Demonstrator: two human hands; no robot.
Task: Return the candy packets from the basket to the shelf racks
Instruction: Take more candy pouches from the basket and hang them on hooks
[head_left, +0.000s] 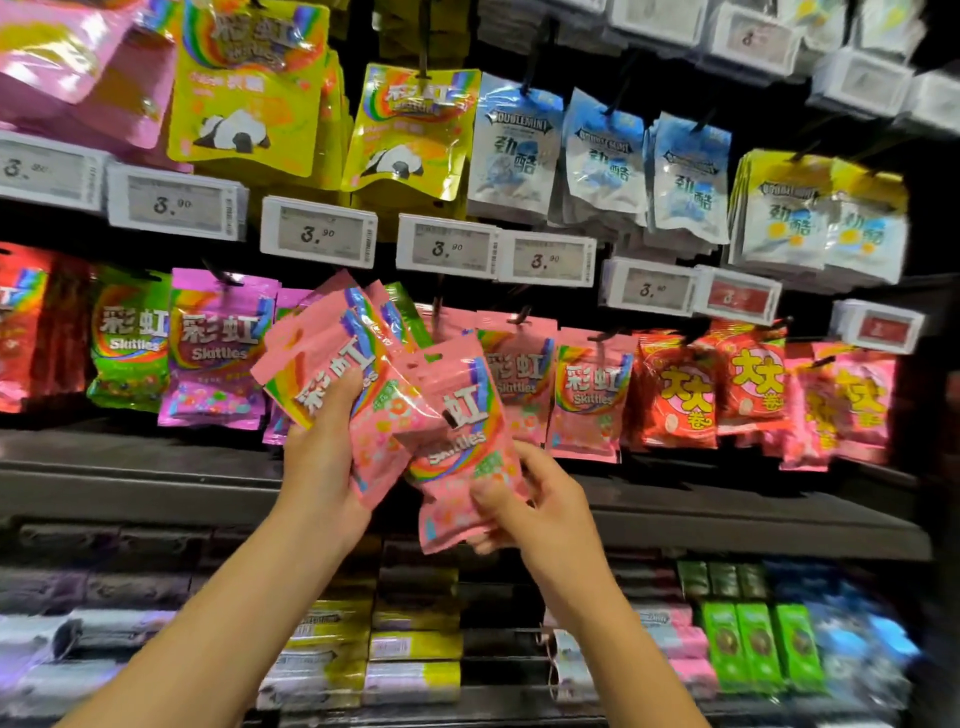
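Nearest the lens, two bare forearms, rising from the bottom edge toward the racks. Left hand (322, 447) first: fingers and thumb curled round a fanned bunch of pink packets (332, 364), thumb pressed across the printed front, tops tilted up and to the left, probably kept there as a reserve so the other hand can work one at a time. Just right of it, a single pink packet (457, 441), overlapping the bunch at its upper left corner, pinched low down between thumb and fingertips of the right hand (524, 499); hang hole (434, 357) at the top left free and uppermost, a sensible hold for threading onto a peg. No basket in view. Behind, left to right along the middle rack: green packets (130, 338), purple packets (218, 343), then hanging pink packets (519, 374) of the same design directly behind the held one, likely its home, then red packets (680, 395) farther right. Black peg (522, 315) just above the hanging pink row, up and right of the single packet and not yet reached by it. Price tags (319, 236) in a row above, yellow panda packets (410, 135) and pale blue mint packets (519, 145) higher up. Next step, as a judgement: lifting the hole up to that peg and sliding it on; risk of the glossy film slipping from so low a pinch.
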